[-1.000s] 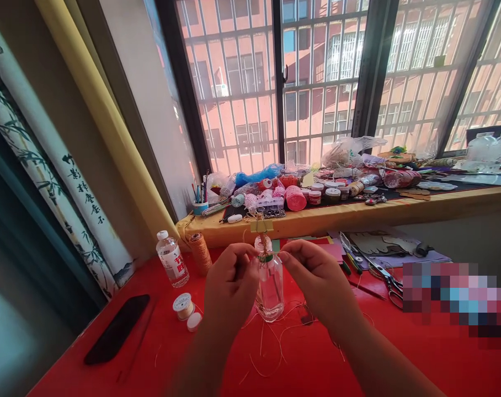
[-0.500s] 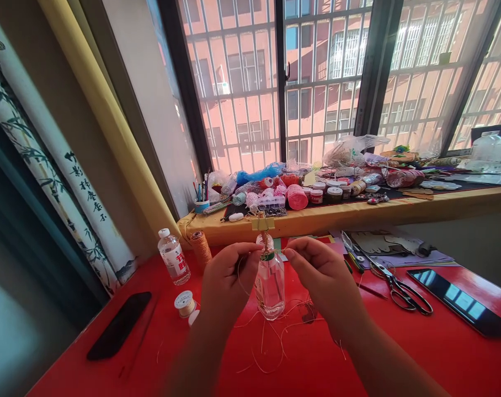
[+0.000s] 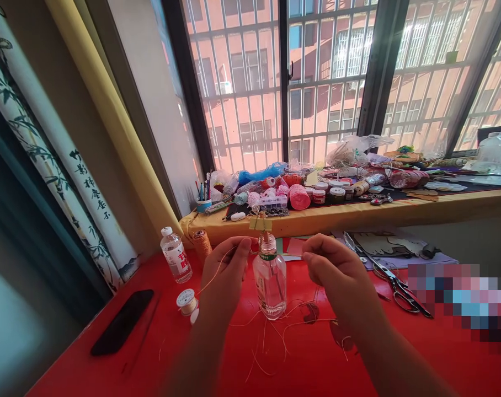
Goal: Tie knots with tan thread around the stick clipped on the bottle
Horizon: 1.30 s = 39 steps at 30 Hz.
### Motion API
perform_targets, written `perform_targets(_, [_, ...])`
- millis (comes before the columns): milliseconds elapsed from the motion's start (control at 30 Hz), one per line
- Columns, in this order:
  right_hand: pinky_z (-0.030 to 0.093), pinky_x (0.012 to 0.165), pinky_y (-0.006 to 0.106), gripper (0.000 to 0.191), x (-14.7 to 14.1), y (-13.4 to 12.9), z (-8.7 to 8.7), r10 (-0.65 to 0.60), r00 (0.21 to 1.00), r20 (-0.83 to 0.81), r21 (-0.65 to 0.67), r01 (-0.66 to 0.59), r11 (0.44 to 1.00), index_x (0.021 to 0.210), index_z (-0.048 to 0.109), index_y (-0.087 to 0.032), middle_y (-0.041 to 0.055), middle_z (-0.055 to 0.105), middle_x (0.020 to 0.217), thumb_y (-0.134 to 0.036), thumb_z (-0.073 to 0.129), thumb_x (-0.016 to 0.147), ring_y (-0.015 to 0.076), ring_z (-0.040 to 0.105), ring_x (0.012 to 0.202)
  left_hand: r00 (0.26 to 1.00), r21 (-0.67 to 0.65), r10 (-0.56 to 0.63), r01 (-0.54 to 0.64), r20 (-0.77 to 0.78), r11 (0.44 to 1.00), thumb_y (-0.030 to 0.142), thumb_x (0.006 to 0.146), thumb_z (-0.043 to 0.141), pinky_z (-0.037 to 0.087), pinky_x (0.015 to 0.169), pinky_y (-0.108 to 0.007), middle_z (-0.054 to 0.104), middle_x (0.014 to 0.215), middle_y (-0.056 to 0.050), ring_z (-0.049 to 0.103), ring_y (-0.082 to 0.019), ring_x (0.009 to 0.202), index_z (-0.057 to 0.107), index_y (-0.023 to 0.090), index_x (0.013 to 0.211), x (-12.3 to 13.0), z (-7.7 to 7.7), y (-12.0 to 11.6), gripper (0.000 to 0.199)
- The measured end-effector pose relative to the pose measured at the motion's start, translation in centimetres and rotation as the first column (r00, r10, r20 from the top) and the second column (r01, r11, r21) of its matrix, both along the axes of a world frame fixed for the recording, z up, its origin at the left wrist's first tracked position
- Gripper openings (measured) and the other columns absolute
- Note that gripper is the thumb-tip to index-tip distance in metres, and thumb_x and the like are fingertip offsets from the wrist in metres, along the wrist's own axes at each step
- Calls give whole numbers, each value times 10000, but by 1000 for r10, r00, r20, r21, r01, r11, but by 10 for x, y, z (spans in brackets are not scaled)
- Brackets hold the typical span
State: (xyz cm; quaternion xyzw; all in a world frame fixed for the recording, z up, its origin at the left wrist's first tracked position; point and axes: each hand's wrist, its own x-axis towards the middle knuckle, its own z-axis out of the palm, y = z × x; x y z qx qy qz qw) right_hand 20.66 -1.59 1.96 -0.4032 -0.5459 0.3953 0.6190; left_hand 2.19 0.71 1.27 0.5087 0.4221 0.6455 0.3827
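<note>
A clear glass bottle (image 3: 270, 286) stands upright on the red table, with a green band round its neck and a yellow clip (image 3: 261, 224) on a brown stem above its mouth. Left of the neck, my left hand (image 3: 228, 270) pinches a thin thread, which also trails down toward the white spool (image 3: 186, 302). My right hand (image 3: 337, 275) is closed in a pinch on thread to the right of the neck. The thread runs between both hands at the height of the bottle's neck.
Loose threads lie round the bottle's base. Scissors (image 3: 401, 289) rest at the right. A labelled bottle (image 3: 176, 256), an orange thread cone (image 3: 201, 244) and a black phone (image 3: 123, 322) are at the left. Craft supplies crowd the windowsill (image 3: 329, 212).
Both hands have moved apart from the bottle's neck, the right one further right. More thread shows between them. The view has shifted slightly.
</note>
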Motion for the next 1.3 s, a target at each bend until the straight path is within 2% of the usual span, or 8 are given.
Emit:
perform_targets(200, [394,521,252,167,-6,-4,3,191,981,-38,-93,-194,977,813,614,-205,-17,609,673,-358,679,830,120,508,545,990,-46,-86,91,110,995,536,801,821,291,456,-174,541,571,41,399,-56,481,801,170,862,5,-1,-2,371])
perform_targets(300, [347,481,236,236,-13,-7,3,251,961,-113,-180,-268,946,990,617,-216,-16,649,701,-440,631,917,108,488,500,986,-52,-83,91,144,994,512,778,847,279,465,-177,538,559,45,401,-52,475,796,172,833,10,1,-6,348])
perform_targets(467, [212,460,222,380,-20,-2,-5,221,973,-72,-193,-231,954,989,649,-189,-71,464,624,-547,713,879,78,286,511,987,-73,-89,99,136,992,501,790,839,274,467,-178,474,507,64,387,-56,472,796,172,839,11,2,-7,336])
perform_targets(633, [207,462,224,386,-22,5,-15,140,989,35,-142,-134,981,1001,639,-208,-91,363,624,-569,713,883,95,274,537,972,-74,-167,181,165,981,544,778,839,260,446,-162,512,573,61,363,-37,469,751,151,887,8,1,-3,417])
perform_targets(767, [218,449,223,376,-24,9,-19,69,998,4,-77,-68,995,946,570,-229,-106,363,601,-552,738,851,91,274,506,950,-122,-210,242,232,963,478,729,890,260,429,-143,487,553,95,364,-42,464,672,172,956,7,3,-1,439])
perform_targets(1000, [198,418,223,355,-26,7,-18,97,994,42,-96,-93,991,935,565,-232,-114,349,578,-543,713,852,93,251,483,968,-99,-147,170,205,980,437,674,933,287,437,-137,612,540,52,544,-80,530,403,223,694,9,-1,4,572])
perform_targets(1133, [215,432,226,317,-28,-2,-12,96,993,66,-119,-88,989,968,591,-222,-111,342,582,-509,692,880,98,256,500,987,-97,-94,107,133,989,435,733,900,318,470,-138,609,507,42,461,-40,463,462,194,639,9,-5,5,509])
perform_targets(1300, [228,445,232,294,-29,-3,-11,101,991,83,-123,-90,988,957,611,-217,-99,352,600,-501,668,909,100,262,512,943,-136,-193,236,269,962,463,718,888,234,400,-142,607,544,47,309,-16,404,564,178,705,8,0,1,431])
